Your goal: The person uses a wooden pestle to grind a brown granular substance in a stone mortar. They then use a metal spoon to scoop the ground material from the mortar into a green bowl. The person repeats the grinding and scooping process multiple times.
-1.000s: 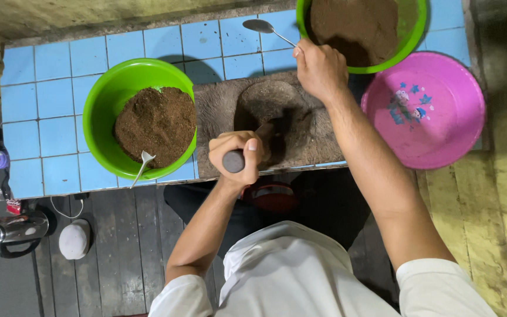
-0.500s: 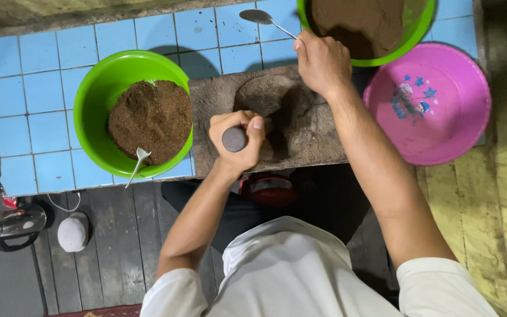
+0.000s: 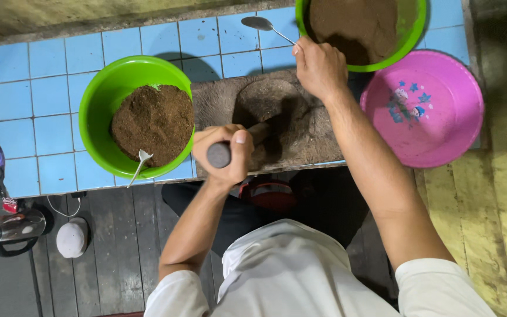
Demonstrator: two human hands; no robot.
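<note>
I see my left hand (image 3: 225, 154) gripping a dark stone pestle (image 3: 220, 154), my right hand (image 3: 319, 67) pinching a metal spoon (image 3: 265, 26), over a blue-tiled table (image 3: 42, 88) above dark floorboards (image 3: 118, 246).

A small red-and-white packet (image 3: 10, 205) lies at the far left (beside the kettle (image 3: 13, 230))

Far green bowl (image 3: 409, 41) cut by top edge

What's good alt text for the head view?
Seen from above, a person's left hand grips a dark pestle over a stone mortar while the right hand holds a spoon. Two green bowls of brown powder and a pink basin sit on a blue-tiled table.
</note>
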